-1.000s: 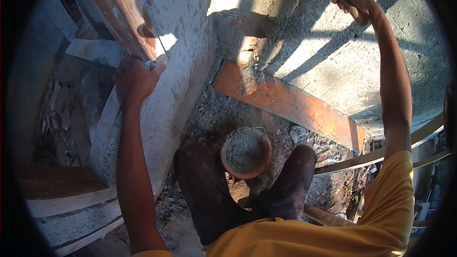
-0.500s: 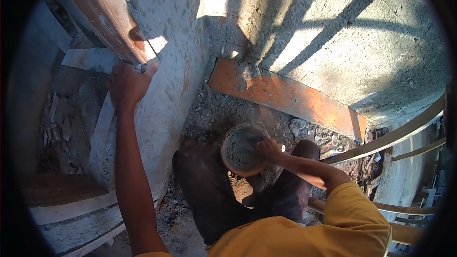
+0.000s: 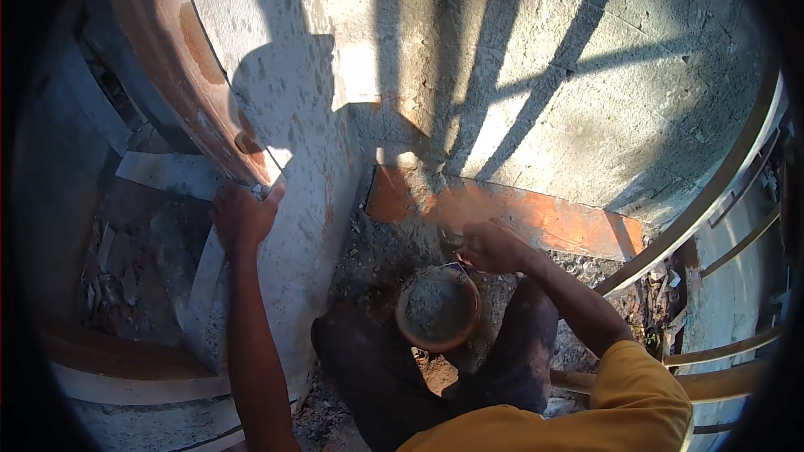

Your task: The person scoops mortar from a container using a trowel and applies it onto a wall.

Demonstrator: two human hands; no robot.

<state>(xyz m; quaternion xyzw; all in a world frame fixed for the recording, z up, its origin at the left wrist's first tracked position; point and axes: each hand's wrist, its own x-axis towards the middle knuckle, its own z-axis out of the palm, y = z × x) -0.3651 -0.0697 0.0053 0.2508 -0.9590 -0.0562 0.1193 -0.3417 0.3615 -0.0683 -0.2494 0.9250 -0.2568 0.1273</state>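
Observation:
My left hand (image 3: 243, 219) is closed around the lower end of a long brown wooden board (image 3: 180, 75), which lies along the edge of the grey plastered wall (image 3: 297, 167). A small greyish bit shows by its thumb. My right hand (image 3: 496, 247) grips a trowel (image 3: 450, 238), just above and beyond the far rim of a round bucket (image 3: 405, 328). Its blade is blurred and partly hidden by the fingers. Grey wet mortar (image 3: 435, 301) fills part of the bucket, which stands between my knees with its wire handle raised at the far side.
An orange-brown plank (image 3: 536, 226), smeared with mortar, lies along the foot of the rough sunlit wall (image 3: 620, 117). Curved pale rails (image 3: 695, 238) run along the right. Rubble (image 3: 356, 264) covers the ground around the bucket. A recess with debris (image 3: 126, 268) lies at left.
My right hand has lifted the trowel out of the bucket and moved it toward the far wall. The left hand keeps its hold on the board; the whole view has shifted.

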